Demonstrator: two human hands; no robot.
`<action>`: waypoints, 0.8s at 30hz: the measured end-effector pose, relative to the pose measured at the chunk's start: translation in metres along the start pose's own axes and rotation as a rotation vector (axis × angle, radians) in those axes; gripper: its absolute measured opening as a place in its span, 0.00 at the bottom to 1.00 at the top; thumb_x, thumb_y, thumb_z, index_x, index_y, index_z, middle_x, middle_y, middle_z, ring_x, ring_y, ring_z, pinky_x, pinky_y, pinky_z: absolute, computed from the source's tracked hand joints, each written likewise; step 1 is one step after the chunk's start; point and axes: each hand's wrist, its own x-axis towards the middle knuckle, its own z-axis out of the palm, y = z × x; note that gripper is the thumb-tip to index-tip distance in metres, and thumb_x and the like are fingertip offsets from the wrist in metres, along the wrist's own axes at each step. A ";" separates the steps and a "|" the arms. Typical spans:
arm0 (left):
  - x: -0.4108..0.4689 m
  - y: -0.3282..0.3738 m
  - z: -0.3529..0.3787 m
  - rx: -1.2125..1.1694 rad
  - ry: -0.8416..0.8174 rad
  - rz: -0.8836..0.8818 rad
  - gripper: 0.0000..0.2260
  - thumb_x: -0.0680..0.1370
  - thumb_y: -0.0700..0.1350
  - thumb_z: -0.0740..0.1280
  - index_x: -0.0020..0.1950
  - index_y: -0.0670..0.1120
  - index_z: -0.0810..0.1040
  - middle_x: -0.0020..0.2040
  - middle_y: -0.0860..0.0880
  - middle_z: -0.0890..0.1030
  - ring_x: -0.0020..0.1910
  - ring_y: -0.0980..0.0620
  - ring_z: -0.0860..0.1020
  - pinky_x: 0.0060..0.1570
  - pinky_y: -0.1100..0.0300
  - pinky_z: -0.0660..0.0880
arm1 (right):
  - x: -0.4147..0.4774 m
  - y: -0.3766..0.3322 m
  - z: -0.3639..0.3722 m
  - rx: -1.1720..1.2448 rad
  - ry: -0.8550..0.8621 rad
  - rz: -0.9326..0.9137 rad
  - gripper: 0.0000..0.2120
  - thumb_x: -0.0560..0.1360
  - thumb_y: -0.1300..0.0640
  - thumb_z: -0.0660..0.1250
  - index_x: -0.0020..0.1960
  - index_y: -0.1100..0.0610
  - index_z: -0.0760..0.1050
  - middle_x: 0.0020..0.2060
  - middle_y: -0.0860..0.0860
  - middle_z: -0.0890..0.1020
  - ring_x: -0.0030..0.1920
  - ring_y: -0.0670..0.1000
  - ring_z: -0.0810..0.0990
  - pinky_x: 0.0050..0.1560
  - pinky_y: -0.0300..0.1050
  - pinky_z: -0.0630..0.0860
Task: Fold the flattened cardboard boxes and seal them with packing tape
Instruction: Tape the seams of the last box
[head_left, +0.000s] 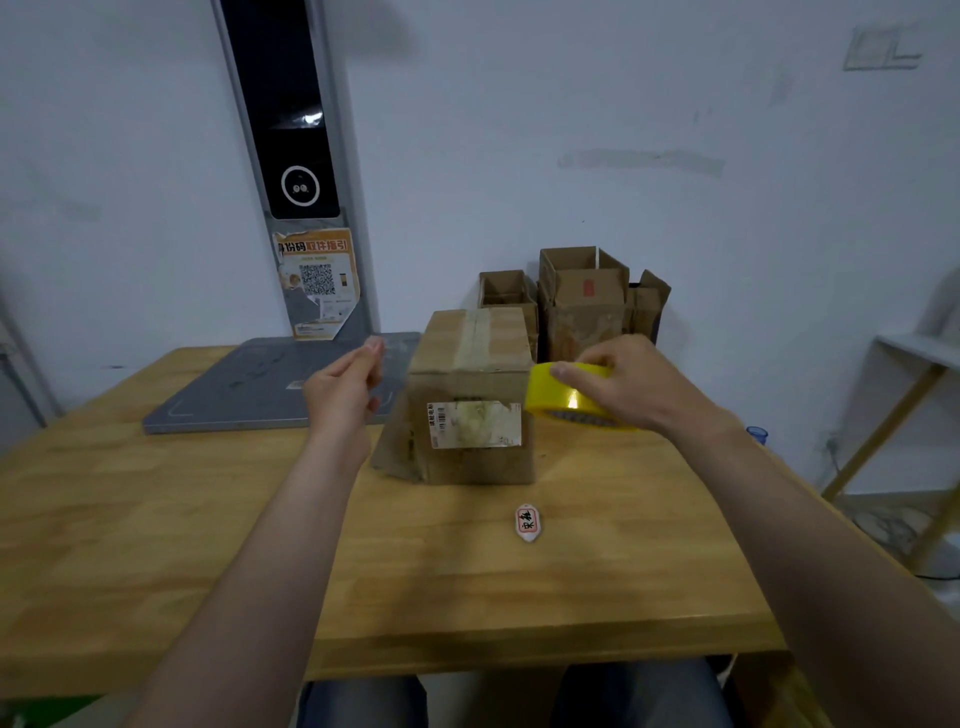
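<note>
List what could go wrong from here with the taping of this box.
1. The right hand holds the yellow tape roll off the box's right edge while the left hand hovers empty, so the box is unbraced and may slide or tip when tape is pulled.
2. A loose flap splays out at the box's left side; tape could seal over it crooked.
3. The small white tag lies near the box and could get swept off.
</note>
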 end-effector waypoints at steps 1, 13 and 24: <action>0.000 -0.007 0.003 -0.018 0.020 -0.015 0.06 0.74 0.53 0.78 0.40 0.53 0.87 0.32 0.59 0.83 0.40 0.56 0.79 0.41 0.58 0.77 | 0.004 0.001 -0.001 -0.070 0.039 -0.013 0.37 0.73 0.25 0.54 0.38 0.56 0.84 0.29 0.53 0.81 0.31 0.51 0.77 0.33 0.51 0.74; 0.037 -0.056 0.021 -0.050 0.152 -0.080 0.06 0.75 0.53 0.77 0.47 0.53 0.86 0.42 0.56 0.86 0.46 0.59 0.82 0.53 0.58 0.79 | 0.061 0.019 0.024 -0.292 0.072 0.031 0.29 0.83 0.48 0.58 0.25 0.57 0.67 0.23 0.51 0.69 0.23 0.49 0.67 0.29 0.41 0.61; 0.085 -0.082 0.027 -0.057 0.025 -0.098 0.12 0.77 0.52 0.75 0.56 0.46 0.86 0.49 0.49 0.88 0.52 0.49 0.85 0.57 0.52 0.82 | 0.081 0.042 0.051 -0.245 0.012 0.074 0.29 0.82 0.48 0.58 0.24 0.56 0.65 0.22 0.51 0.68 0.22 0.50 0.68 0.28 0.41 0.60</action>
